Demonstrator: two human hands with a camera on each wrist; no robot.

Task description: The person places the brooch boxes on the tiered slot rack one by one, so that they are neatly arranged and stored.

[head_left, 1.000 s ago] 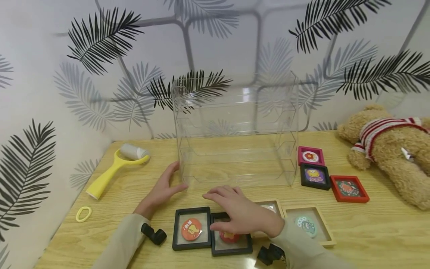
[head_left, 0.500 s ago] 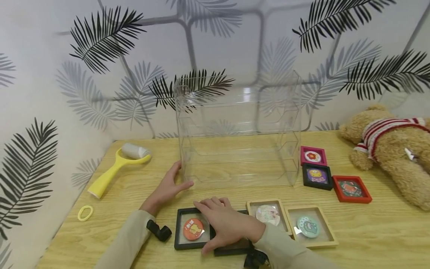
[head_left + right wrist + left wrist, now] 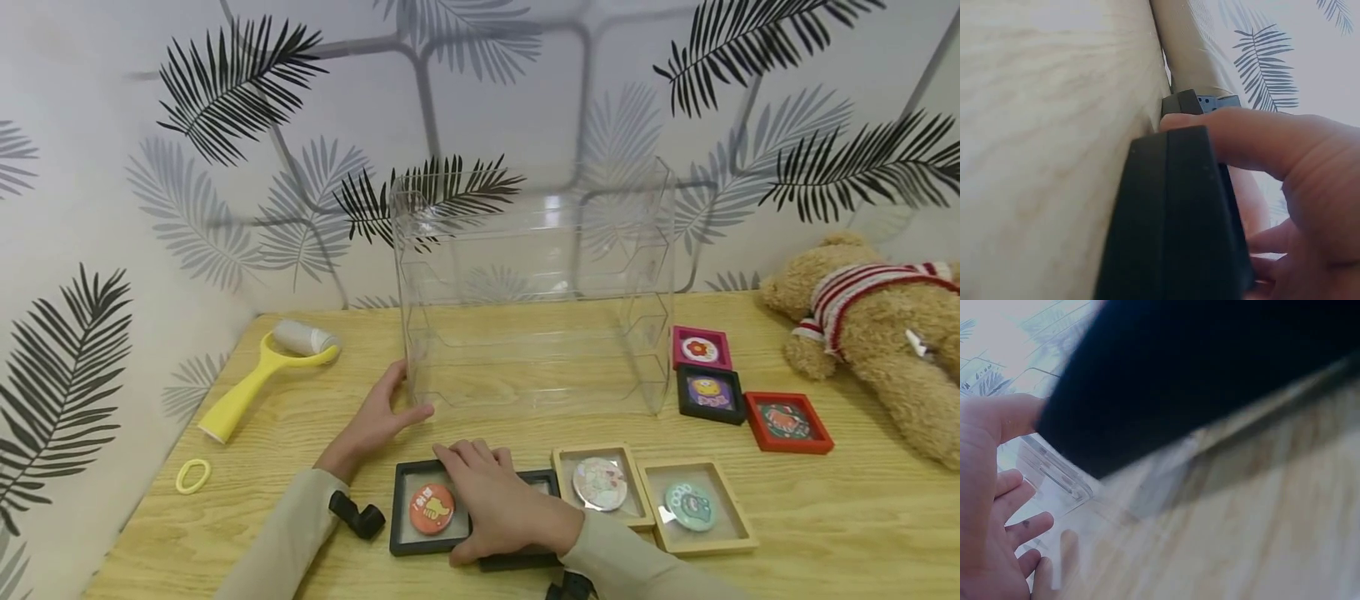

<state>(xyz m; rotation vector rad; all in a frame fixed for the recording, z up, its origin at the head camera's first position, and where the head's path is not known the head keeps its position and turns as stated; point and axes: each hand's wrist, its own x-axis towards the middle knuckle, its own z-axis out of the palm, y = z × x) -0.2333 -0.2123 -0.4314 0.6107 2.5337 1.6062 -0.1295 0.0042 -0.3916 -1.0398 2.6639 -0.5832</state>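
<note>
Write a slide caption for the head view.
Right hand over a black frame, left hand beside a clear tiered rack, teddy bear lying at the right.

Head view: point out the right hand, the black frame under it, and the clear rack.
Right hand (image 3: pixel 501 510): head view, back of the hand.
Black frame (image 3: pixel 525 562): head view, its near rim.
Clear rack (image 3: pixel 534 298): head view, middle of its transparent front.

A teddy bear (image 3: pixel 873 333) lies right, a yellow-handled roller (image 3: pixel 247 389) left.
</note>
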